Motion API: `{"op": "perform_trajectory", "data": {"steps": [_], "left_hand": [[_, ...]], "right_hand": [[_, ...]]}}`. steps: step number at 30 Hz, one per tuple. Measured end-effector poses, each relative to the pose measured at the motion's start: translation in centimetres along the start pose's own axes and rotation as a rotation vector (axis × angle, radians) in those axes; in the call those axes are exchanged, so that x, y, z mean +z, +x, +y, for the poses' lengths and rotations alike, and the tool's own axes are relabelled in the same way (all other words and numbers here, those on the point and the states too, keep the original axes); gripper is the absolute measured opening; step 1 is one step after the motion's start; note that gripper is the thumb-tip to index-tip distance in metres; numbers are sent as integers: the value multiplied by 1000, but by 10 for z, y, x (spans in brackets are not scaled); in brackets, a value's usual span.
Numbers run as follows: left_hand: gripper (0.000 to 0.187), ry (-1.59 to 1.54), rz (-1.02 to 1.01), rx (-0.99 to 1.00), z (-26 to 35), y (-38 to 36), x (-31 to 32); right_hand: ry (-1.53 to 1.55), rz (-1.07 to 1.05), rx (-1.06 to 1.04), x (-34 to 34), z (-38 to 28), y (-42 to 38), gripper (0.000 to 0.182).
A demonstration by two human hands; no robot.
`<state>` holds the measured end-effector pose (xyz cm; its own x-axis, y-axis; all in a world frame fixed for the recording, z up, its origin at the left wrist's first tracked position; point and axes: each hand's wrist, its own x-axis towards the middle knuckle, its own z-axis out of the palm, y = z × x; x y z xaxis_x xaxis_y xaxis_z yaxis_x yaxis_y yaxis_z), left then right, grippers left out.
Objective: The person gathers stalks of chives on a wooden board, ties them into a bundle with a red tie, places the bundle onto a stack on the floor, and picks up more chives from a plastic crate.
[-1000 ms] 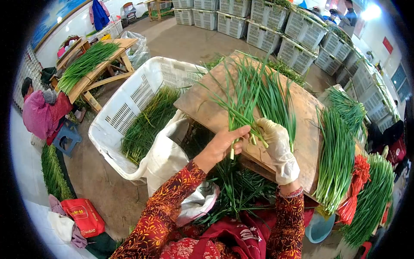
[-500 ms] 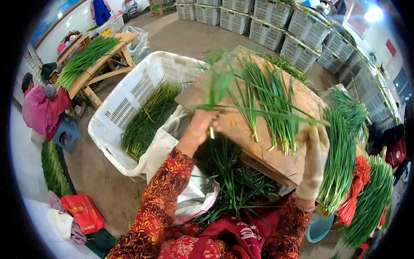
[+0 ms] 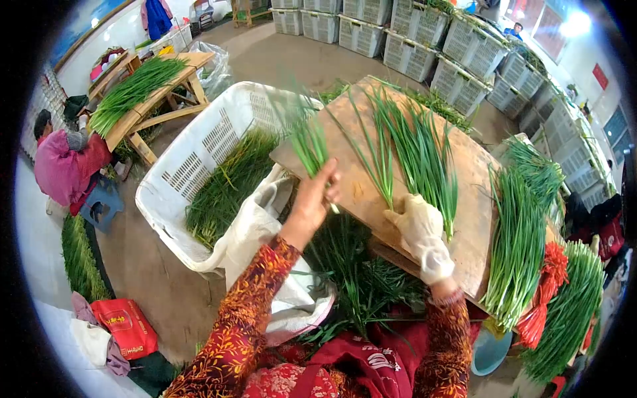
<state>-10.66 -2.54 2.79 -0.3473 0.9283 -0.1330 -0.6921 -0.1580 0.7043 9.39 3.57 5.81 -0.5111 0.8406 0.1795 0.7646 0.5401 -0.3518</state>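
While sitting low with red patterned sleeves (image 3: 245, 318) at six o'clock, the person is working over a heap of cut greens (image 3: 358, 272) lying in the lap. Just beyond it, the left hand (image 3: 313, 199) is pinching a small bunch of chives (image 3: 306, 136) between thumb and curled fingers, the blades fanning up toward eleven o'clock over the near corner of the wooden board (image 3: 471, 186). At its three o'clock, the gloved right hand (image 3: 418, 225) is resting on the board, fingers loosely curled against the cut ends of a row of chives (image 3: 415, 149) lying flat there. Thick bundles (image 3: 517, 239) are lying along the board's edge at three o'clock. At ten o'clock, a white crate (image 3: 199, 152) is holding more greens. Farther out, a person in pink (image 3: 63, 166) is crouching by a wooden table (image 3: 159, 93), and stacked crates (image 3: 411, 33) are lining twelve o'clock.
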Motion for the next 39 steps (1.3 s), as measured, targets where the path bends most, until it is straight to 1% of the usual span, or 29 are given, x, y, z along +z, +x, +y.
{"op": "perform_trajectory", "data": {"steps": [2, 3, 4, 6, 7, 8, 10, 11, 12, 13, 14, 15, 16, 18, 19, 20, 22, 23, 24, 27, 30, 31, 32, 34, 36, 37, 38, 39], "left_hand": [[23, -52, -22, -60, -14, -9, 2], [22, -45, -32, -75, -18, -14, 3], [20, -58, -68, -77, -24, -18, 3], [20, -54, -25, -157, -39, -20, 2], [19, -68, -14, -172, -46, -22, 3], [18, -74, -55, -168, -51, -23, 6], [18, -59, -13, -235, -54, -25, 24], [18, -62, -10, -236, -59, -23, 28], [19, -35, -86, -230, -64, -20, 31], [19, -5, -162, -226, -66, -19, 32], [19, -3, -162, -231, -68, -18, 33], [19, 36, -181, -227, -66, -19, 38], [19, 76, -203, -221, -64, -19, 43], [15, 82, -186, -214, -59, -23, 49], [14, 73, -178, -170, -55, -25, 53], [14, 64, -170, -125, -53, -27, 56], [14, 68, -166, -97, -50, -29, 58], [14, 69, -162, -72, -49, -29, 58], [14, 74, -164, -71, -48, -29, 58], [13, 28, -116, -101, -42, -24, 56], [14, 28, -170, -140, -36, -21, 54], [14, 27, -165, -140, -34, -19, 52], [16, 39, -130, -115, -32, -18, 51], [18, 48, -89, -86, -25, -13, 47], [19, 5, -82, -37, -15, -6, 41], [19, 22, -115, -17, -12, -4, 37], [19, 22, -118, -17, -10, -4, 36], [19, 21, -178, -52, -9, -6, 36]], "right_hand": [[-77, -12, 31, 24, 13, 18, 28], [-57, 32, 3, 27, 14, 19, 25], [-56, 28, 0, 27, 17, 18, 25], [90, 11, 130, 23, 20, 15, 25], [207, -19, 173, 20, 22, 12, 20], [204, -19, 173, 15, 21, 8, 20], [776, -182, 301, -2, 12, -8, 19], [915, -218, 255, -3, 10, -15, 19], [915, -221, 257, -2, 6, -21, 19], [1078, -198, 343, 0, -1, -28, 19], [1243, -170, 431, 1, -3, -34, 19], [1261, -211, 339, 4, 3, -37, 21], [1264, -205, 341, 6, 4, -39, 21], [1299, -36, 243, 8, 0, -43, 24], [1286, 28, 316, 14, 4, -41, 26], [1291, 31, 315, 13, 3, -41, 26], [1307, 26, 264, 7, -1, -40, 26], [1353, 21, 210, 12, 2, -39, 21], [1357, 24, 208, 9, 1, -39, 21], [1360, 118, 158, -2, -4, -41, 9], [1326, 141, 155, -10, -9, -54, 11], [1299, 137, 97, -11, -7, -62, 10], [1300, 131, 98, -14, -4, -73, 10], [1247, -205, 44, -18, 3, -94, 6], [885, -701, 33, -16, 7, -112, 8], [611, -919, 101, -11, 6, -117, 16], [117, -777, -223, 4, 21, -127, 23], [235, -519, -172, 9, 27, -122, 25]]}}
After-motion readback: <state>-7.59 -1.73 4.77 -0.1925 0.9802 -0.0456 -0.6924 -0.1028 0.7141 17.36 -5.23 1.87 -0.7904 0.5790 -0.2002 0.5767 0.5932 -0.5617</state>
